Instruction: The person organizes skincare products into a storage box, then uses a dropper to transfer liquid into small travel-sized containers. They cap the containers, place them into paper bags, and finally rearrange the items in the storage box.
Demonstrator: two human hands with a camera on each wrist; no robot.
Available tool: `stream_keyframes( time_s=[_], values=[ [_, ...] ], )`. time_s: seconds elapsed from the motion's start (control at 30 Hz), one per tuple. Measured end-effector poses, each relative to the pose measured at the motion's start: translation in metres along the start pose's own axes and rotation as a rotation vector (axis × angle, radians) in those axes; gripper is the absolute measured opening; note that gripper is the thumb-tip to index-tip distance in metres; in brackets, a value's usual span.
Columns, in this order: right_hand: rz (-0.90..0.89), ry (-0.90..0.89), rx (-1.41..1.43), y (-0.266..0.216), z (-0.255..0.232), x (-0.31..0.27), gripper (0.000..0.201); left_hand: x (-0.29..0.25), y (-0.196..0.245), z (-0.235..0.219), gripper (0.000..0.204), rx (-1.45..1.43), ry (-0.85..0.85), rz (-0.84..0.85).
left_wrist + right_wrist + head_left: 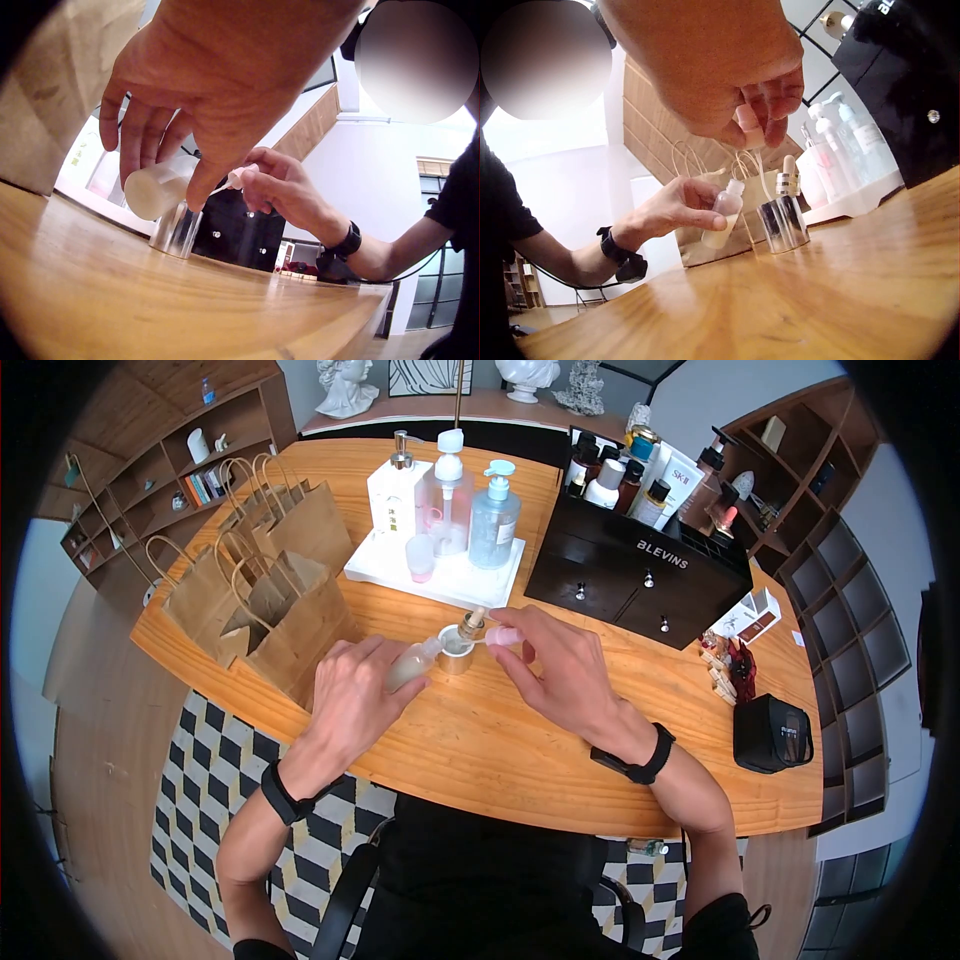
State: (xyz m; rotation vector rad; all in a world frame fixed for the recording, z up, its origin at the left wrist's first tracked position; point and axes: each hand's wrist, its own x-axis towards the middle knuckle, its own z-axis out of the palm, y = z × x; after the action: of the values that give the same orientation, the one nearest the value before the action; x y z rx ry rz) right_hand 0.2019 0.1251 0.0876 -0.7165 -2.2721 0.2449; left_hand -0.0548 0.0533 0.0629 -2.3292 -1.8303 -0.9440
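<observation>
Pink top: held above the clear cup, off the bottle; the top (503,635) has a thin tube (764,176) running down to the cup's rim area. Whether its tip is inside, I cannot tell.
Right hand: fingers pinch the pink top; the hand (570,670) is over the counter (450,750).
Frosted bottle: open-necked, tilted, lifted off the counter near the cup; the bottle (724,217) has pale liquid in it.
Left hand: thumb and fingers grip the frosted bottle from opposite sides; the hand (350,695) brings the neck close to the cup.
Clear cup: upright on the counter between the hands; whether the cup (784,229) has liquid in it is hard to tell.
Dropper top: beige bulb and shiny collar, near the cup's rim; whether the dropper (787,180) is in the cup or behind it, I cannot tell.
White tray: farther back, the tray (430,588) bears the pump bottles (493,530).
Bottle and top, so far: opening looks done; the two parts are apart, liquid remains in the bottle, and the top is not on it. No stream of liquid is visible.
</observation>
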Motion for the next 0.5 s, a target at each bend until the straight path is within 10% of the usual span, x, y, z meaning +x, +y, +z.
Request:
stream_keyframes(
  time_s=[0.5],
  values=[
    [-0.019,0.027,0.017,0.0061,0.0051,-0.0027,0.032,-0.0015,0.0067,-0.0047,0.032,0.014,-0.02,-0.029]
  ],
)
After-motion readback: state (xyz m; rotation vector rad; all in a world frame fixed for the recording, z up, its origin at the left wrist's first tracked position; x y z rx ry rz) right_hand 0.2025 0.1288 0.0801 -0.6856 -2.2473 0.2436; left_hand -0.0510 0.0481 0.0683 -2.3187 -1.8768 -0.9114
